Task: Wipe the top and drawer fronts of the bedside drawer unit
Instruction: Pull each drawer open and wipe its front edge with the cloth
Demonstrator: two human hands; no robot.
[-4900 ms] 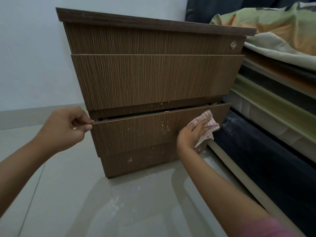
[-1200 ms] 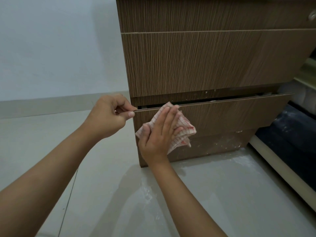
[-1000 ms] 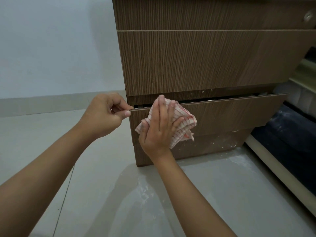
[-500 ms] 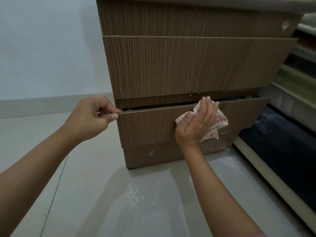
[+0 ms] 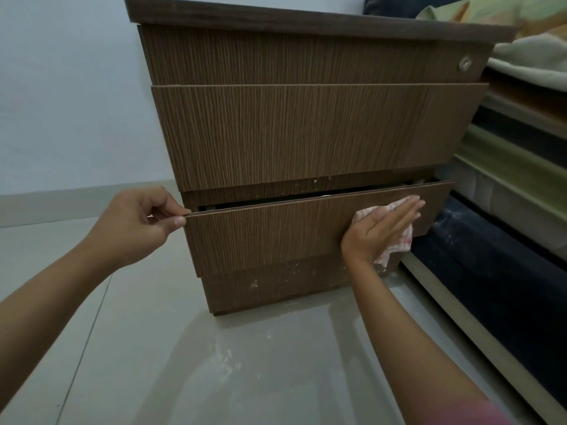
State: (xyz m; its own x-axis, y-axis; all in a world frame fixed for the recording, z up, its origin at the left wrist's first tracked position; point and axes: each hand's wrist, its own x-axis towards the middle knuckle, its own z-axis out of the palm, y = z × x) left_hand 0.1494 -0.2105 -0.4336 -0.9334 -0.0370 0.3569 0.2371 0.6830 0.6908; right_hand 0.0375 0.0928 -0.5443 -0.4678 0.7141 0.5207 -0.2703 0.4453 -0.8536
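The brown wood-grain bedside drawer unit (image 5: 306,130) stands on the floor in front of me. Its bottom drawer (image 5: 270,234) is pulled out a little, leaving a dark gap above its front. My left hand (image 5: 138,222) pinches the top left corner of that drawer front between thumb and fingers. My right hand (image 5: 380,231) lies flat, fingers together, pressing a white cloth with red checks (image 5: 395,243) against the right part of the same front. A round lock (image 5: 464,63) sits at the right end of the top drawer. White specks dot the plinth (image 5: 276,286) below.
A bed with stacked mattresses (image 5: 506,191) and rumpled bedding (image 5: 527,47) stands close on the right. The glossy grey tiled floor (image 5: 214,363) shows dusty smears under the unit. A pale wall (image 5: 67,87) with a skirting strip runs behind on the left.
My right hand has slid the cloth from the left end of the bottom drawer front across to its right part. My left hand has kept its pinch on the corner.
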